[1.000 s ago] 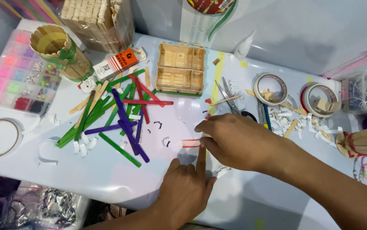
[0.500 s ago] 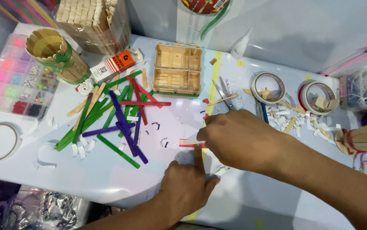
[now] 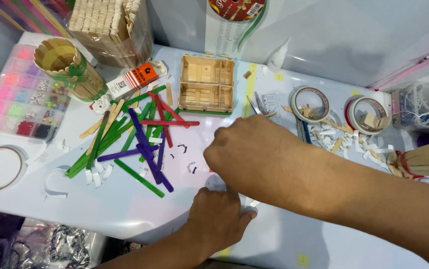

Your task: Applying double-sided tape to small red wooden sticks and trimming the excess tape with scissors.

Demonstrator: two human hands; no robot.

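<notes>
The right hand (image 3: 254,154) has slid left and now hides the small red stick. The left hand (image 3: 219,219) still presses flat on the counter (image 3: 125,209). I cannot tell what either holds.

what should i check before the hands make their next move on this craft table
1. Left hand flat on the table, steadying: ok.
2. Piece under the right hand: cannot tell, the hand hides it.
3. Coloured sticks lie loose, apart from both hands: ok.
4. Scissors blades close behind the right hand: not ok.
5. Wooden stick box upright, clear of the hands: ok.
6. Paper scraps scattered over the work spot: not ok.
</notes>
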